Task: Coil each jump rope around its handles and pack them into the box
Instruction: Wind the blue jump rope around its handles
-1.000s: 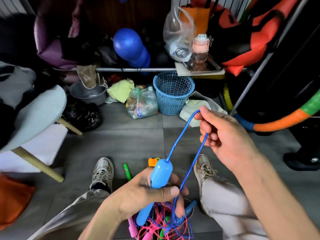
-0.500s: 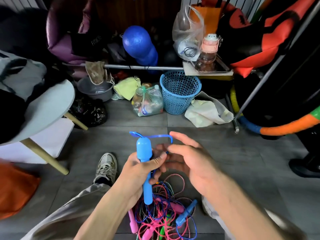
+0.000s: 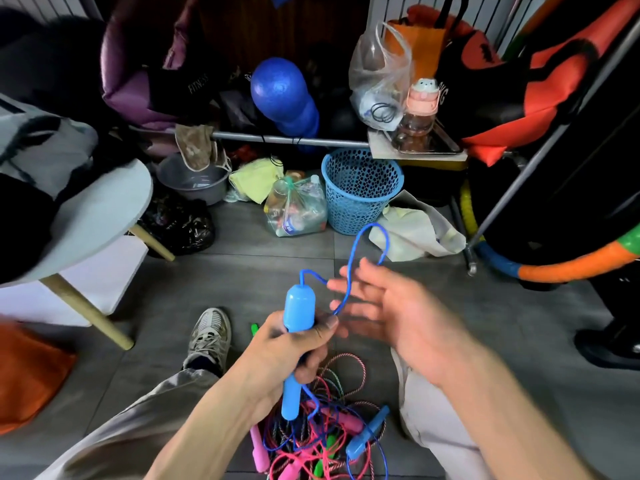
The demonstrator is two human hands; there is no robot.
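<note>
One dark bag (image 3: 194,88) at upper left reads "FITNESS". Below centre, the left hand (image 3: 287,351) grips an upright blue handle (image 3: 297,337); its blue cord (image 3: 367,244) loops up over the spread, blurred right hand (image 3: 391,313). More tangled jump ropes (image 3: 322,434) lie at bottom centre. Blue basket (image 3: 360,192) stands above.

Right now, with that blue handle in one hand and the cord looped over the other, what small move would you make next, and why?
Probably swing the right hand down and round the blue handle, laying its loop of blue cord against it. The left hand grips the handle upright, and the loop stands slack over the right hand's straight fingers.
</note>
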